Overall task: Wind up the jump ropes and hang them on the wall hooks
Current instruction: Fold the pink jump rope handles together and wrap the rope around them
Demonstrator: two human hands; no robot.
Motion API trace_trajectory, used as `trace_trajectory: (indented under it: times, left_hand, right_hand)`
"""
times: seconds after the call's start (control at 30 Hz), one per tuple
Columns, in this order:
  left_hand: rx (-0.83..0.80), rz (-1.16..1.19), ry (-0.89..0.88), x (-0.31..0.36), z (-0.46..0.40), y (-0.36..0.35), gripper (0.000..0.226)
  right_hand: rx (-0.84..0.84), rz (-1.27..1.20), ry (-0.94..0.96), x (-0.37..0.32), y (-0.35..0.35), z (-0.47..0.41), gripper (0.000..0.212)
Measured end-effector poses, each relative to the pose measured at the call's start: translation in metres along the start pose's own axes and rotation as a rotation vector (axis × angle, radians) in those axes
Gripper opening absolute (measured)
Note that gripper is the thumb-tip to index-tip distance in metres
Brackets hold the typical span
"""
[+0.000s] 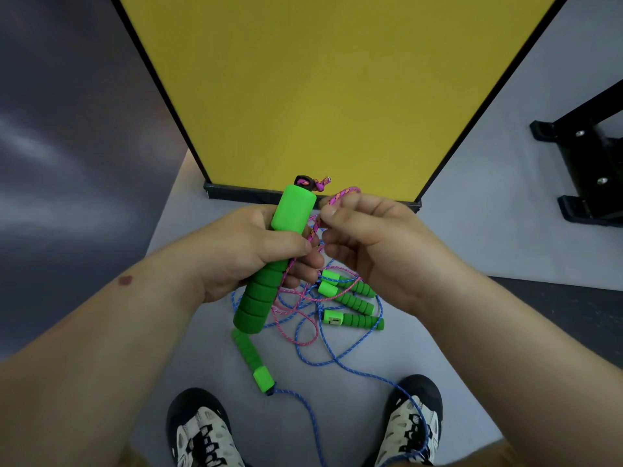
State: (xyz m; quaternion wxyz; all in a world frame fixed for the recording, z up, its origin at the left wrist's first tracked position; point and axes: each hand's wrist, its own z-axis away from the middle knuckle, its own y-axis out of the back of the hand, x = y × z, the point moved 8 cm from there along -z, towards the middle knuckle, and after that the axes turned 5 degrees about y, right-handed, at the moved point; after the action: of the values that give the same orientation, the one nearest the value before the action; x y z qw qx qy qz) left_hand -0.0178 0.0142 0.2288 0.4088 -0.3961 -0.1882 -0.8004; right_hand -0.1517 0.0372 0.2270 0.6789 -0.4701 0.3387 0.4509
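Note:
My left hand (249, 251) grips a green jump rope handle (269, 261) upright, its black cap and a pink knot at the top. My right hand (371, 244) pinches a loop of the pink rope (340, 194) just right of the handle's top. The pink rope runs down past my left fingers to the floor. There it tangles with a blue rope (340, 358) among three green handles (354, 303). Another green handle (254, 364) lies on the floor, with blue rope leading from it across my right shoe (413, 423). No wall hooks are in view.
A yellow panel (333, 89) with a black frame stands right in front, its base at the floor. A black metal stand (586, 163) sits at the right. My left shoe (199, 433) is at the bottom, on the grey floor (209, 358).

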Motion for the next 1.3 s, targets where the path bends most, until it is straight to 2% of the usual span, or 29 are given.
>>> trace_trajectory:
  times: [0.1,0.23,0.37,0.5,0.6,0.73,0.87,0.97,1.17,1.3]
  left_hand:
    - [0.004,0.004,0.000,0.001,0.000,-0.001,0.009]
    - [0.014,0.033,0.004,0.001,-0.001,0.000,0.008]
    - [0.001,0.006,0.001,0.000,-0.002,0.001,0.008]
    - [-0.009,0.001,-0.005,0.000,-0.002,0.000,0.005]
    - [-0.009,-0.003,-0.005,-0.001,-0.001,0.000,0.005]
    - [-0.013,0.008,-0.005,0.000,-0.001,-0.002,0.009]
    - [-0.006,0.000,-0.005,0.001,-0.001,-0.002,0.008]
    - [0.008,0.006,-0.005,0.001,-0.002,-0.001,0.008]
    - [0.001,0.004,-0.006,0.000,-0.002,0.000,0.007]
    - [0.000,0.000,-0.012,0.001,-0.002,0.000,0.007]
  right_hand:
    - [-0.039,0.059,0.021,0.000,-0.006,0.002,0.005]
    - [0.083,0.031,0.052,-0.003,0.008,-0.002,0.011]
    - [0.208,-0.028,0.121,-0.014,0.025,-0.005,0.003]
    - [0.289,-0.089,0.156,-0.022,0.037,-0.006,0.008]
    - [0.241,-0.116,0.117,-0.017,0.032,-0.006,0.006]
    - [0.092,-0.052,0.050,-0.006,0.012,-0.004,0.006]
    - [-0.034,0.100,0.063,0.000,-0.003,0.000,0.022]
    - [0.038,0.130,0.105,-0.004,0.005,-0.002,0.018]
    - [0.258,-0.031,0.157,-0.021,0.033,-0.007,0.010]
    - [0.292,-0.093,0.168,-0.024,0.040,-0.007,0.009]
